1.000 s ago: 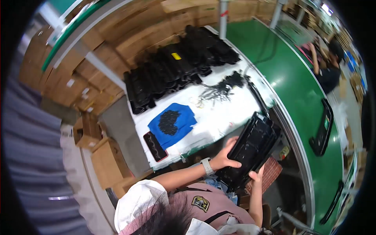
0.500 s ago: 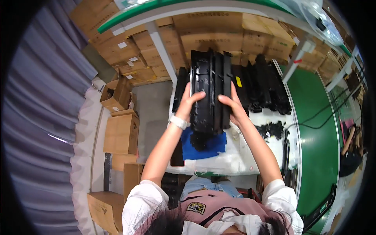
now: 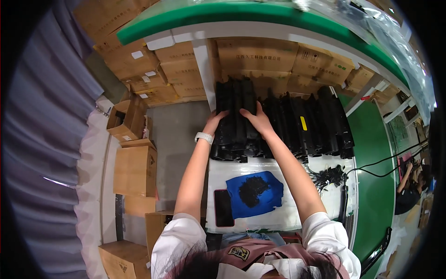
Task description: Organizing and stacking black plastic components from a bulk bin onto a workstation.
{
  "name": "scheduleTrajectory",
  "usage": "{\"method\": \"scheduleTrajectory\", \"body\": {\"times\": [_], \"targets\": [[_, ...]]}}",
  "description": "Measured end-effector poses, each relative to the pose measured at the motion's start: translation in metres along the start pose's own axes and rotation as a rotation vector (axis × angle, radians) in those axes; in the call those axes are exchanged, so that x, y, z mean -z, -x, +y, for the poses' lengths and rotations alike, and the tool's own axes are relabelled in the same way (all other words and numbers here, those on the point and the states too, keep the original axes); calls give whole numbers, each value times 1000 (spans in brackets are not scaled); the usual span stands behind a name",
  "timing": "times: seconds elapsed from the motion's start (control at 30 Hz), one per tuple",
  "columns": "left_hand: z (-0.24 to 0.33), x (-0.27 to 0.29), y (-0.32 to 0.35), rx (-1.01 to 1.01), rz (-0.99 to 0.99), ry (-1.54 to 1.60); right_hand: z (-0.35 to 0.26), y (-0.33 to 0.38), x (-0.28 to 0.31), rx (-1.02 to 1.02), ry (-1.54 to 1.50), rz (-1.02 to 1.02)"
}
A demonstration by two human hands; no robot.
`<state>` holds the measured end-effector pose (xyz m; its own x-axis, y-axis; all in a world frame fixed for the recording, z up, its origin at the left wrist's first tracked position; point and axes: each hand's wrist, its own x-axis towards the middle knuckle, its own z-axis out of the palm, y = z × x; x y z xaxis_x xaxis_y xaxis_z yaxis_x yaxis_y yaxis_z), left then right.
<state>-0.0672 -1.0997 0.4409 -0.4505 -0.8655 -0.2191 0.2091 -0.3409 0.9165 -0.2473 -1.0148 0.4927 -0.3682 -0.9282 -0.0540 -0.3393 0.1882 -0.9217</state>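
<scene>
Hands, left (image 3: pixel 214 122) and right (image 3: pixel 257 122), gripping one black tray (image 3: pixel 234 121)

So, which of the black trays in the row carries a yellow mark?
The black tray with the yellow sticker stands right of the middle of the row, a few trays right of the right hand. The others show none.

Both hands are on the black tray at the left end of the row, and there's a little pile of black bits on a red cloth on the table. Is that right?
Not quite: the cloth is blue, not red. The head view shows it on the white table with the pile of black bits on top. The rest holds: the left hand and right hand are both on the black tray at the left end of the row.
</scene>
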Motion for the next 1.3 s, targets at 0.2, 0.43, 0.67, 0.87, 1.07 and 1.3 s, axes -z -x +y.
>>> {"method": "scheduleTrajectory", "body": {"times": [0.2, 0.43, 0.67, 0.87, 1.07, 1.3], "targets": [[8, 23, 4, -188, 82, -522, -31, 22, -18, -119, 650, 4], [11, 14, 16, 6, 73, -142, -22, 25, -31, 250, 647, 74], [-20, 4, -15, 14, 271, -372, -29, 19, -30, 161, 913, 97], [-19, 41, -1, 73, 171, 241, -37, 27, -27, 107, 684, 47], [1, 26, 29, 81, 204, 108, -31, 25, -28, 131, 640, 81], [9, 37, 48, 20, 270, -147, -30, 33, -30, 166, 617, 98]]}}
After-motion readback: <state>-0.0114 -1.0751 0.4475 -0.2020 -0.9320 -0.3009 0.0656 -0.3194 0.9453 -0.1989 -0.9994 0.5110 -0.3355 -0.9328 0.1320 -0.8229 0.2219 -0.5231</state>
